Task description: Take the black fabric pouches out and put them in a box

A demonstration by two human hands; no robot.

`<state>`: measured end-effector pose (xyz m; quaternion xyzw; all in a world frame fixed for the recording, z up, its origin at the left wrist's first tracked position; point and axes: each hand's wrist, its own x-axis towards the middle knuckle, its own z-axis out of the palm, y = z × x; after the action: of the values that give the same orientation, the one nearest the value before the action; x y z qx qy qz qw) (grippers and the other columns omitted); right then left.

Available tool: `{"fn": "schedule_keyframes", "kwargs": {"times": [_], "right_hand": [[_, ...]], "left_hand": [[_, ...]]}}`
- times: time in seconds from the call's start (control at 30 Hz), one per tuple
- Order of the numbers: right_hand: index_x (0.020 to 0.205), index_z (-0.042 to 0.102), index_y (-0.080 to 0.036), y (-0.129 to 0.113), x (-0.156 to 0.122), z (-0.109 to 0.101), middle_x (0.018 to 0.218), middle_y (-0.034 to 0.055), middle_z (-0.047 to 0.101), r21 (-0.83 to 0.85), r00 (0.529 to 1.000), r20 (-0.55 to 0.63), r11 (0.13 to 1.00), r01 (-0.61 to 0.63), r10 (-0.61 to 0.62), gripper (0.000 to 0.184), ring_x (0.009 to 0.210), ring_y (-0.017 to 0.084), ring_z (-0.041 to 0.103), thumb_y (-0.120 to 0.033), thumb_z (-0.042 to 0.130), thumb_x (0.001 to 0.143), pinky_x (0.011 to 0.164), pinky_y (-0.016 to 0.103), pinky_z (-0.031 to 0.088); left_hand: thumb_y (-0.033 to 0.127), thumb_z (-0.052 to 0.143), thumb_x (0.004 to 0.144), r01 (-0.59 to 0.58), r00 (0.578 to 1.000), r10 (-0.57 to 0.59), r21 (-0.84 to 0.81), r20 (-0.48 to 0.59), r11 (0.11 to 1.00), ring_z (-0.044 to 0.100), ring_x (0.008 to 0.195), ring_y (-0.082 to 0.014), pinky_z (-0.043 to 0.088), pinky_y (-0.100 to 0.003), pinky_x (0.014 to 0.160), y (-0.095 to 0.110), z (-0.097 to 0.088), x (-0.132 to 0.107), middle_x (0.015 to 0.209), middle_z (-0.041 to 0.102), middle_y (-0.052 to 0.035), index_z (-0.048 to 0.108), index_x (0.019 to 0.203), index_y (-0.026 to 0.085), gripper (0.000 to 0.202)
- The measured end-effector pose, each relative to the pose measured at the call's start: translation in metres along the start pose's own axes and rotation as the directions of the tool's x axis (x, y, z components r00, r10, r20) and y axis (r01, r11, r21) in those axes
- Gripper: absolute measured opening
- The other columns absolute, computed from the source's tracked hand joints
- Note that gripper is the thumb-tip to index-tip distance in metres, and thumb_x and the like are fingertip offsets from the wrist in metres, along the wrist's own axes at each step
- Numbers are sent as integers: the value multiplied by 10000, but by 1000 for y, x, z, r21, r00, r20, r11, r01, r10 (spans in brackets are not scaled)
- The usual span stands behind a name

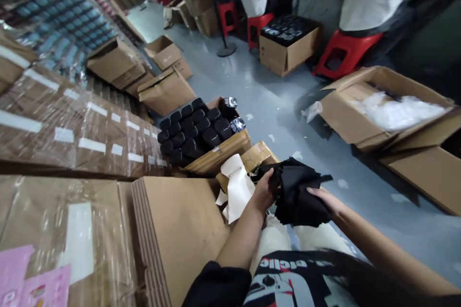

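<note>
Just below the centre of the frame, both hands hold a bundle of black fabric (295, 192): the left hand (262, 194) is closed on its left edge, fingers curled into the folds, and the right hand (324, 200) lies flat against its right side, fingers pressing the cloth. The bundle hangs over the person's lap, just right of a crumpled white paper sheet (236, 188) that sticks out of a small open carton (257, 156). Above that, at mid-frame, an open cardboard box (219, 153) holds rows of black cases (190, 129) packed side by side. Flat corrugated sheets (173, 230) fill the lower left, beside shrink-wrapped cartons (72, 120) carrying white labels too blurred to read. A pink label (32, 283) in the lower left corner shows print that cannot be made out. On the person's black shirt (288, 278) at the bottom edge, white letters appear upside down and only partly legible. At right, a large box (385, 105) contains white plastic wrap. Along the top edge, seated people occupy red stools (342, 53).
</note>
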<state>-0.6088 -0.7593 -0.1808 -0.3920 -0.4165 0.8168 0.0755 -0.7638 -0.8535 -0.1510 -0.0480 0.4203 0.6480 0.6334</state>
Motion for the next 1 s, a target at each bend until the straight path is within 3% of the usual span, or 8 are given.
{"fn": "schedule_keyframes", "kwargs": {"times": [0.1, 0.17, 0.3, 0.5, 0.67, 0.77, 0.9, 1.0], "right_hand": [[798, 599, -169, -20, -24, -10, 725, 37, 687, 94, 996, -70, 995, -45, 52, 295, 659, 206, 627, -321, 678, 558, 664, 318, 494], [796, 587, -167, -31, -39, -22, 687, 31, 682, 149, 990, -116, 987, -63, 81, 261, 612, 193, 622, -295, 663, 581, 609, 300, 494], [794, 565, -165, -45, -68, -58, 651, 25, 675, 246, 985, -167, 969, -7, 50, 243, 597, 186, 618, -271, 652, 593, 595, 290, 483], [904, 550, -152, -59, -102, -133, 825, 34, 674, 229, 923, -330, 932, 280, -196, 374, 814, 217, 608, -263, 652, 562, 767, 326, 455], [917, 541, -143, -72, -106, -195, 874, 45, 663, 88, 842, -403, 901, 425, -358, 422, 873, 251, 586, -263, 642, 524, 812, 371, 435], [941, 520, -129, -89, -99, -223, 896, 70, 654, 6, 816, -406, 892, 451, -410, 445, 879, 262, 582, -278, 629, 535, 808, 381, 440], [1125, 419, -108, -123, -86, -253, 1134, 124, 551, -48, 817, -349, 880, 473, -458, 620, 1051, 248, 496, -354, 613, 589, 920, 353, 377], [1252, 293, -130, -149, -81, -280, 1311, 140, 366, -149, 742, -470, 872, 467, -478, 783, 1170, 247, 378, -435, 612, 606, 981, 348, 308]], "left_hand": [[525, 501, 677, 6, 988, -11, 35, 151, 999, 549, 995, -250, 370, -370, 924, -2, 25, -8, 953, 661, -87, 596, 978, 147, 492], [516, 534, 660, -13, 981, -6, 96, 192, 995, 518, 1046, -253, 342, -374, 957, -6, 45, -9, 1015, 642, -90, 571, 1030, 153, 520], [320, 702, 553, -67, 957, -31, 324, 288, 944, 494, 1077, -266, 317, -396, 975, -24, 95, 2, 1085, 608, -103, 508, 1110, 167, 609], [198, 755, 478, -55, 982, -74, 639, 173, 768, 568, 961, -279, 411, -408, 884, -79, 175, 44, 1038, 618, -143, 503, 1052, 127, 631], [215, 749, 474, -147, 984, 19, 759, 174, 634, 561, 966, -271, 416, -351, 871, -115, 234, 78, 1014, 629, -123, 513, 1022, 129, 603], [209, 737, 484, -140, 980, -19, 744, 200, 653, 558, 970, -273, 412, -347, 868, -119, 262, 98, 1022, 627, -122, 523, 1010, 139, 573], [173, 748, 455, -101, 972, -79, 703, 219, 704, 566, 950, -289, 410, -378, 861, -106, 290, 140, 1028, 619, -148, 507, 1033, 131, 628], [179, 744, 470, -108, 956, -110, 675, 272, 730, 568, 948, -291, 403, -393, 869, -86, 314, 176, 1017, 625, -146, 517, 1027, 129, 603]]}}
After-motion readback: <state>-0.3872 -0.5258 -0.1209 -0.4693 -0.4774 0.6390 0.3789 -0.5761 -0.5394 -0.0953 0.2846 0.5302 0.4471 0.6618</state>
